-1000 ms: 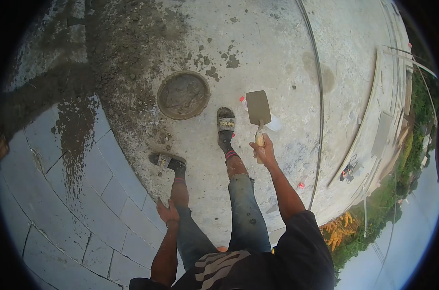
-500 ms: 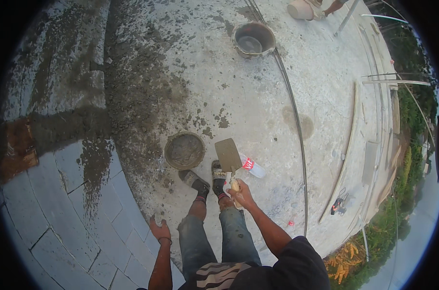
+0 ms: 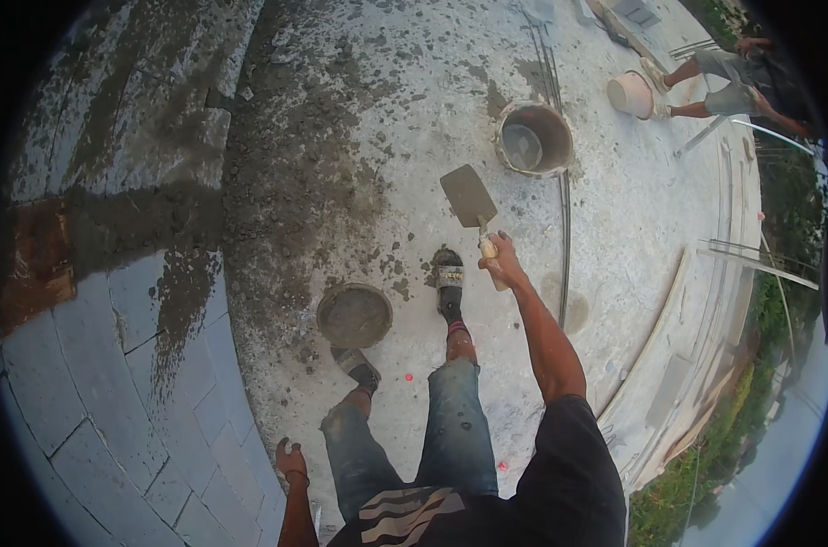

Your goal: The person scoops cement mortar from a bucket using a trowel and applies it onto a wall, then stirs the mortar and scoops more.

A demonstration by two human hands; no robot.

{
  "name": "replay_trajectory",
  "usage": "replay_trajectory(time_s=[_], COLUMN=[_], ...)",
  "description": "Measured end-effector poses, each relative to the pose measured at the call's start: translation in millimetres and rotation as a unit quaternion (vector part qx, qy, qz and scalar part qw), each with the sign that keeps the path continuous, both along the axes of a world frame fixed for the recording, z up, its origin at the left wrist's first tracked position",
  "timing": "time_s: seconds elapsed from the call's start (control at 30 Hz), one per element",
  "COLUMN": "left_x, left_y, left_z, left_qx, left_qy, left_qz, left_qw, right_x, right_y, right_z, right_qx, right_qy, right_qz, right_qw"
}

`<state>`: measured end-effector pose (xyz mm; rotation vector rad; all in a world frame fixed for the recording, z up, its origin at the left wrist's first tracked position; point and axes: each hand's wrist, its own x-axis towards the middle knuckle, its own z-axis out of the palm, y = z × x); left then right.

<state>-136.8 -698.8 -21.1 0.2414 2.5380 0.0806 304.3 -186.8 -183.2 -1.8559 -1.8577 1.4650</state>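
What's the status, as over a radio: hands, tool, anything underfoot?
Right hand gripping trowel, blade pointing ahead. Left hand open, empty. Pan close ahead of left foot; bucket beyond trowel.

trowel handle point(image 3: 488, 247) partly hidden in right hand point(image 3: 503, 263); left forearm point(image 3: 297, 515) cut by lower edge; co-worker point(image 3: 725, 66) partly lost in dark rim; red bits point(image 3: 409, 376) on floor point(image 3: 509, 383) too small to tell.

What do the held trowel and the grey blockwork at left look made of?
Trowel blade: probably metal, being thin and flat; dull grey-brown finish. Handle: perhaps wood, from its dull tan colour. Blockwork: likely concrete, matte pale grey with visible joints.
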Motion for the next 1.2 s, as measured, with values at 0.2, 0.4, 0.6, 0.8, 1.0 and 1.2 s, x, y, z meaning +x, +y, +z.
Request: replay_trajectory(time_s=[0.2,0.4,0.6,0.8,1.0,1.2], left_x=[77.9,144.0,178.3,207.9,203.9,181.4], left_y=[-26.6,13.1,101.7,235.6,230.0,129.1], left_z=[-0.7,12.0,-31.6,-69.9,-55.1,-29.1], left_qx=[-0.095,-0.146,0.032,0.259,0.353,0.374], left_qy=[0.014,-0.027,-0.098,-0.239,-0.306,-0.262], left_qz=[0.07,0.079,0.165,0.258,0.383,0.418], left_qw=[0.993,0.986,0.981,0.9,0.797,0.785], right_x=[26.2,51.7,72.8,28.9,-32.5,-90.8], right_y=[203.8,242.8,219.7,158.3,-13.7,-156.6], right_z=[-117.8,-165.8,-47.8,120.7,242.8,270.0], right_qx=[0.078,0.123,0.176,-0.096,-0.284,-0.367], right_qy=[-0.321,-0.28,-0.108,0.101,0.142,0.229], right_qz=[0.152,0.148,0.154,0.028,0.153,0.261], right_qw=[0.932,0.94,0.966,0.99,0.936,0.863])
